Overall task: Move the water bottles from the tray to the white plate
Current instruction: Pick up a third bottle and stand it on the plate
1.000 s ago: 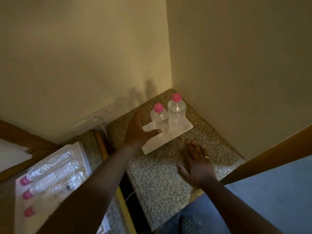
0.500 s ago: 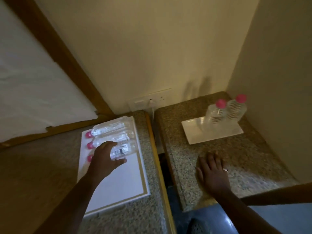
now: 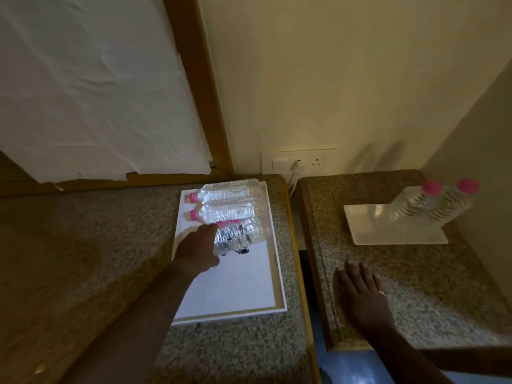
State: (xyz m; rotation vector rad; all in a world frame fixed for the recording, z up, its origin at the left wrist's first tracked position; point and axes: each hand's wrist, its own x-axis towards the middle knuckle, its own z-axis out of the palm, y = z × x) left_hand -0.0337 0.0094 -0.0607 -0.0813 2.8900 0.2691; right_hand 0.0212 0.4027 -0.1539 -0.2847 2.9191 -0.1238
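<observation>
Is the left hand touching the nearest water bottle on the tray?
Touching. In the head view, the left hand is wrapped around the cap end of the nearest bottle, which lies on the tray; no gap shows between them.

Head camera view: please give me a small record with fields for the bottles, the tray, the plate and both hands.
tray: white rectangular tray with gold border, on left speckled stone counter
bottles on tray: three clear plastic bottles, pink caps, lying down; nearest one
plate: white rectangular plate, on right counter
bottles on plate: two, upright
left hand: closing around nearest lying bottle
right hand: flat on right counter, empty
</observation>
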